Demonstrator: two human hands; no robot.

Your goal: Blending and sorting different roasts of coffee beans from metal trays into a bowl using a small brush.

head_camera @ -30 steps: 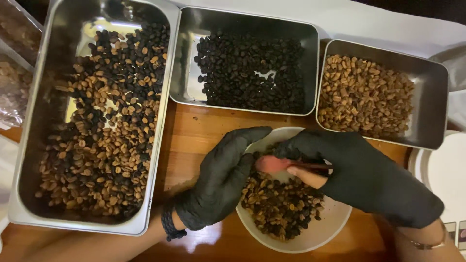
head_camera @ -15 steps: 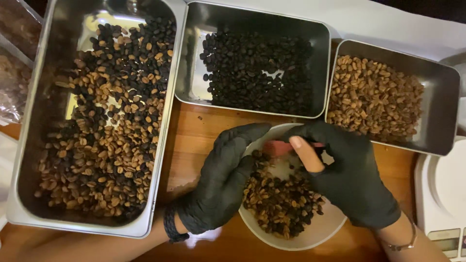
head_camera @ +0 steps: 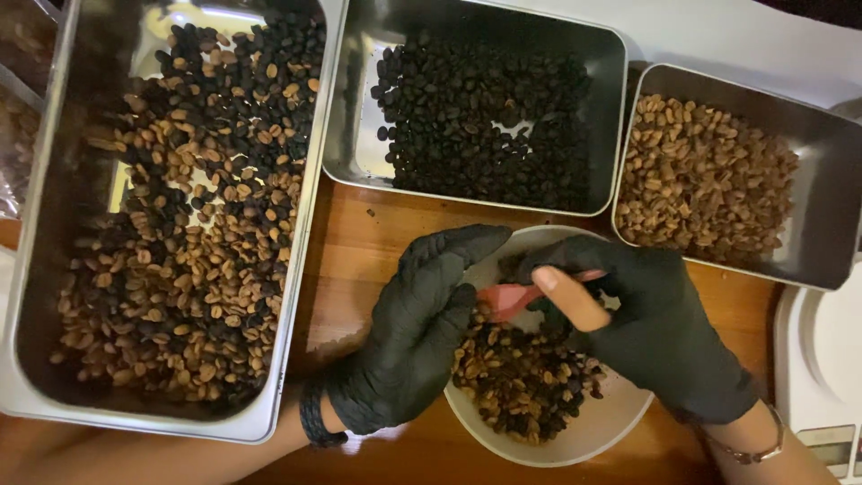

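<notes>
Hands first: both are in black gloves over a white bowl (head_camera: 597, 431) sitting on the wooden table (head_camera: 359, 269). My left hand (head_camera: 417, 337) is spread loosely open, palm down, fingers draped over the bowl's left rim and not gripping anything that I can see. My right hand (head_camera: 651, 328) is curled closed around a small pink scoop (head_camera: 512, 298), with one bare fingertip poking through the glove, and the scoop's tip is right above the mixed beans (head_camera: 521, 382) in the bowl, pointing toward my left hand. Can't tell if the scoop actually has beans in it.

Around the bowl there's a big steel tray (head_camera: 310, 224) on the left with mixed light and dark beans, a middle steel tray (head_camera: 355, 153) behind the bowl with only dark beans, and a right steel tray (head_camera: 822, 233) with only light brown ones. White scale (head_camera: 822, 359) is just beside the bowl at the right edge.
</notes>
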